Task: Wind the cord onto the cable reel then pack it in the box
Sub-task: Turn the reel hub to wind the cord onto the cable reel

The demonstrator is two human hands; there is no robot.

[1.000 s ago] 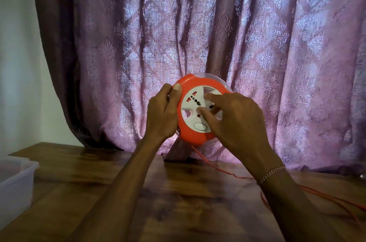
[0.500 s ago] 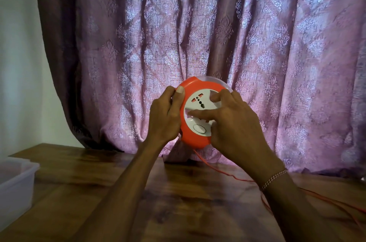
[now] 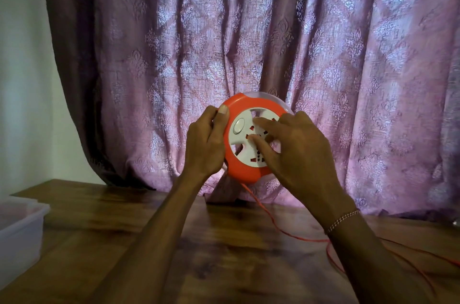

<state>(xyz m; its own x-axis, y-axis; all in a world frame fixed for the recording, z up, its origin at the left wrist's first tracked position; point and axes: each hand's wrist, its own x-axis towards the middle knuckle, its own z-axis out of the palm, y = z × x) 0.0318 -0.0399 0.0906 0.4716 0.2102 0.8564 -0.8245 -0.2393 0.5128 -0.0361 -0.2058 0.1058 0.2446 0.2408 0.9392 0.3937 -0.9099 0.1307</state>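
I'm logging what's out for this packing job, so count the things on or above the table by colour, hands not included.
Orange: 2, the round orange-and-white plastic cable reel and the thin orange cord.
Translucent white: 1, the plastic storage box.
Total: 3

A room in a home, it seems: a mauve patterned fabric curtain point(image 3: 249, 42) hangs across most of the frame, a dark polished wooden table point(image 3: 224, 254) fills the bottom, and a plain pale wall point(image 3: 22, 67) shows at left.
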